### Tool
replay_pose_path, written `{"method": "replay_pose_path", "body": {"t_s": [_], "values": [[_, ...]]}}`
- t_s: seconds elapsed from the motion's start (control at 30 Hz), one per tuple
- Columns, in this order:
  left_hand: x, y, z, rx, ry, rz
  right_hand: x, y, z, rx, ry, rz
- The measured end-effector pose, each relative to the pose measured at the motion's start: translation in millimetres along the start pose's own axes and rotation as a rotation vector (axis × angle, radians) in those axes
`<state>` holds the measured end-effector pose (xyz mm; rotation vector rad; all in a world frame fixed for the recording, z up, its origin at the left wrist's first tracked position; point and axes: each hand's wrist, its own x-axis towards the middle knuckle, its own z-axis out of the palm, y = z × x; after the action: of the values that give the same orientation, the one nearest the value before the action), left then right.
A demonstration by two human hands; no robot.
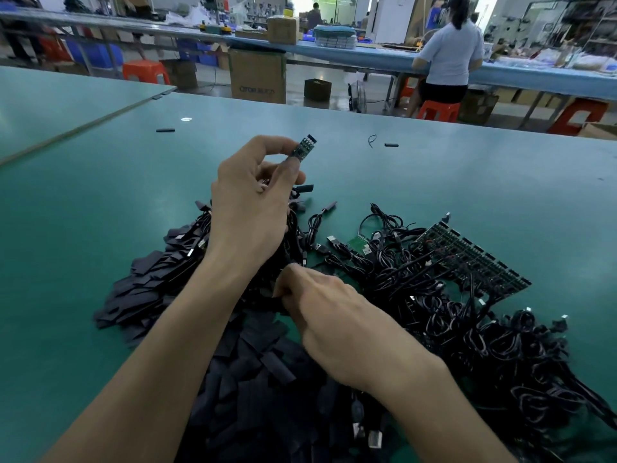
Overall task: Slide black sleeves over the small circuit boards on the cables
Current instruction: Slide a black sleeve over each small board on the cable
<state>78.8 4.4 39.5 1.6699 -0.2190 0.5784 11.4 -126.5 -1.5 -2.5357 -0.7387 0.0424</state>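
My left hand [248,198] is raised above the green table [434,182] and pinches a small circuit board [303,148] between thumb and fingers; the board stands upright and bare, its cable running down behind my palm. My right hand [329,315] is lower, fingers curled into the heap of flat black sleeves [140,289], pinching one at its fingertips. The sleeve heap spreads from the left to the table's near edge. A tangle of black cables [467,329] with USB plugs lies to the right.
A panel of several joined circuit boards [467,255] lies at the right on the cables. Two loose black sleeves [165,130] [390,145] rest farther out. A person sits at a blue bench [367,58] behind, among boxes and red stools.
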Motion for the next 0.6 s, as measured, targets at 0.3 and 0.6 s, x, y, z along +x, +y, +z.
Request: {"method": "replay_pose_path", "body": {"t_s": [0.3, 0.6], "values": [[0, -3, 0, -0.009, -0.053, -0.064, -6, 17, -41, 0.291, 0.439, 0.0], [-8, 0, 4, 0.018, -0.327, -0.102, -16, 32, -69, 0.562, 0.797, 0.051]]}}
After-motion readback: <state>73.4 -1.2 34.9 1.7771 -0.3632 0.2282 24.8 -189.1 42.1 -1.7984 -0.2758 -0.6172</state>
